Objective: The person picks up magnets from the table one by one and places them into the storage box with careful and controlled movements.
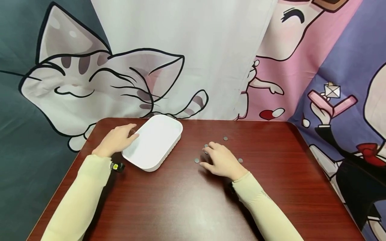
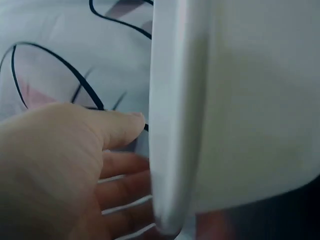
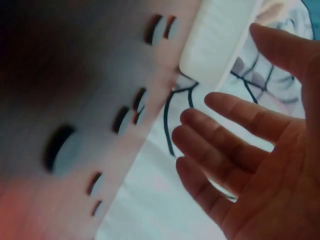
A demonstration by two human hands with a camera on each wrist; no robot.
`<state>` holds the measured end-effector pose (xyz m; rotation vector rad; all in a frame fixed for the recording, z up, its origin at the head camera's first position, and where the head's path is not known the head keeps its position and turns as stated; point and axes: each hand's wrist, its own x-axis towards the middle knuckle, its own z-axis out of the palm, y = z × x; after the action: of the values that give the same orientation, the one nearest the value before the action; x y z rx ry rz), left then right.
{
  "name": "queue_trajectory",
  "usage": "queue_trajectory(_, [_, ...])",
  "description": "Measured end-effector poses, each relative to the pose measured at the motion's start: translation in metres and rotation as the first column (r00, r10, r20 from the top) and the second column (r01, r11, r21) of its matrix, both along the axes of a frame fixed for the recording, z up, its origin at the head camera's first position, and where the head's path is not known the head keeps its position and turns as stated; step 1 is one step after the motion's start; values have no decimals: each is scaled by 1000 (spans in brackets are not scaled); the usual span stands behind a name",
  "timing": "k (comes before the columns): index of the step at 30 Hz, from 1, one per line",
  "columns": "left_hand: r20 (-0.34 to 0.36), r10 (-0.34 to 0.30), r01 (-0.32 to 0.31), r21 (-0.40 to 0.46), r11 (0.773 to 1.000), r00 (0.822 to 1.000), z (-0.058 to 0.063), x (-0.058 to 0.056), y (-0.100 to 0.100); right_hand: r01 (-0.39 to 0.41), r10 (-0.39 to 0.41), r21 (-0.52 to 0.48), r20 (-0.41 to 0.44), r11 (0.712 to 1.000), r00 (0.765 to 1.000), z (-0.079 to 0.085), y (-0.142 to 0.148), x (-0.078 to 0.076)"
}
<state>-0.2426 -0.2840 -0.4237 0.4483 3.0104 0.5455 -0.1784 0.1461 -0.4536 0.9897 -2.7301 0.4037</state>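
A white tray [image 1: 153,142] with rounded corners stands on the table, left of the middle. My left hand [image 1: 117,140] is at its left side, the thumb by the rim and the other fingers loosely extended. Up close in the left wrist view, the tray's rim [image 2: 175,120] partly hides those fingers [image 2: 125,192]. Over the table to the right, my right hand [image 1: 222,160] is spread with nothing in it. Several small grey discs lie around it, among them one disc [image 1: 197,160] left of the thumb and another disc [image 1: 240,160] on its right.
The brown wooden table [image 1: 169,207] reaches back to a cartoon-printed curtain [image 1: 211,50] behind the tray. One more grey disc [image 1: 225,138] lies farther back, toward the far edge.
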Motion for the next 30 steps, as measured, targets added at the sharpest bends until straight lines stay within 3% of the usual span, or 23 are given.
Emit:
queue_trajectory(4, [33, -41, 41, 2, 999, 999, -6, -13, -4, -37, 36, 67, 17, 997, 999, -4, -20, -6])
queue_trajectory(8, [55, -85, 82, 46, 996, 995, -14, -24, -4, -20, 16, 132, 33, 991, 999, -9, -33, -11])
queue_trajectory(13, [85, -83, 73, 117, 990, 993, -20, -28, -6, 1, -14, 180, 70, 984, 997, -14, -38, -16])
queue_trajectory(21, [122, -77, 54, 177, 983, 989, -21, -17, -5, -2, -15, 116, 140, 993, 990, -10, -43, -20])
queue_trajectory(30, [155, -76, 32, 271, 962, 985, -26, 7, 9, 7, -26, 87, 221, 996, 975, -19, -47, -27])
